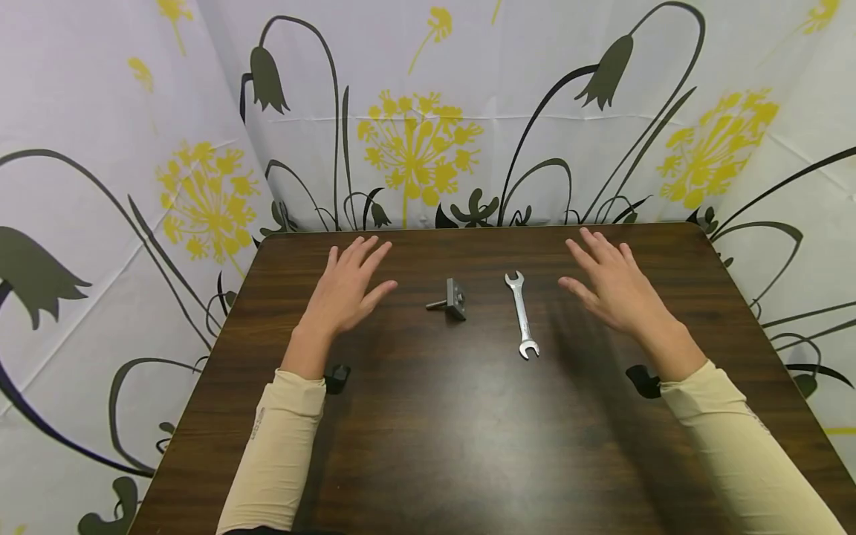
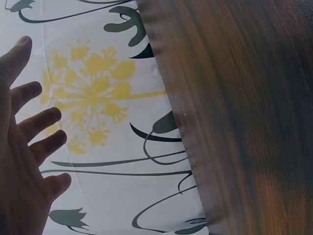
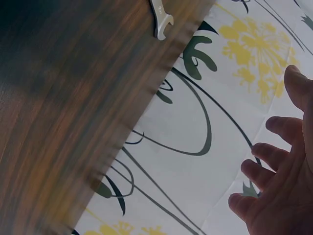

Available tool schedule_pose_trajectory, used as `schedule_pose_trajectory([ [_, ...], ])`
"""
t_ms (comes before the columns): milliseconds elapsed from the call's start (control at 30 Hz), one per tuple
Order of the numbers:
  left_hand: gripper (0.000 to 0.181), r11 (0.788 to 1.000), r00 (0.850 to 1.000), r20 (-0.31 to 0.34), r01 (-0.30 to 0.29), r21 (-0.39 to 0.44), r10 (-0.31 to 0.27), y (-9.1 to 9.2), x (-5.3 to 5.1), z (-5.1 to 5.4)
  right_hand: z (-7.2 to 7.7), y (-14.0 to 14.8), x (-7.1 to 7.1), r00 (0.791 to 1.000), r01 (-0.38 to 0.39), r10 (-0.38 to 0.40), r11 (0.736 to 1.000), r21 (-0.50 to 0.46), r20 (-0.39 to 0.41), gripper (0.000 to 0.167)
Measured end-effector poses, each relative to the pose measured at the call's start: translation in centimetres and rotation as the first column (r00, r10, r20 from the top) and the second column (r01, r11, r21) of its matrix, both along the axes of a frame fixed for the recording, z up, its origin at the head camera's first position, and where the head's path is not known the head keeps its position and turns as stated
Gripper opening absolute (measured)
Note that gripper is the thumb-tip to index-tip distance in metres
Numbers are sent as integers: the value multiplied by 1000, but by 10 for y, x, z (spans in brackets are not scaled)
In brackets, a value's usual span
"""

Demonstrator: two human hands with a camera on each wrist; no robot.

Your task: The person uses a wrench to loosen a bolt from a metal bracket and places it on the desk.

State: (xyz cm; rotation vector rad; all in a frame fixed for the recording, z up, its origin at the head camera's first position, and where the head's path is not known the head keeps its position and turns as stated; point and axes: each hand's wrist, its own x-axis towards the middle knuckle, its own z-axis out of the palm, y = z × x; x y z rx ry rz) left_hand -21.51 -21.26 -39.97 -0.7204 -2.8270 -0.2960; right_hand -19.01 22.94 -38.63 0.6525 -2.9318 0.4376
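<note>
In the head view a small grey metal block with a bolt (image 1: 455, 300) lies on the table, its shank pointing left. A silver double open-ended wrench (image 1: 521, 315) lies to its right. My left hand (image 1: 341, 291) is held to the left of the block, fingers spread, holding nothing. My right hand (image 1: 615, 286), also empty with fingers spread, is to the right of the wrench. The left wrist view has the left hand (image 2: 29, 147) at its left edge. In the right wrist view the right hand (image 3: 283, 166) is at the right, and one wrench end (image 3: 161, 22) shows at the top.
The dark wood table (image 1: 468, 446) has its far edge against a white curtain (image 1: 508, 89) with yellow and grey flower prints. The curtain also hangs along both sides. Black straps or mounts (image 1: 337, 379) show at both wrists.
</note>
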Motion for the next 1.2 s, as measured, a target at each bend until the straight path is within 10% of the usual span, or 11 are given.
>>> schedule_pose_trajectory([
  [767,69,983,991,97,69,172,-87,10,-3,-17,-13,-21,1,1000,27,-27,998,-51,-14,62],
  [1200,82,978,924,371,9,208,-87,37,-10,-56,-53,-56,0,958,217,-187,968,-127,217,43],
])
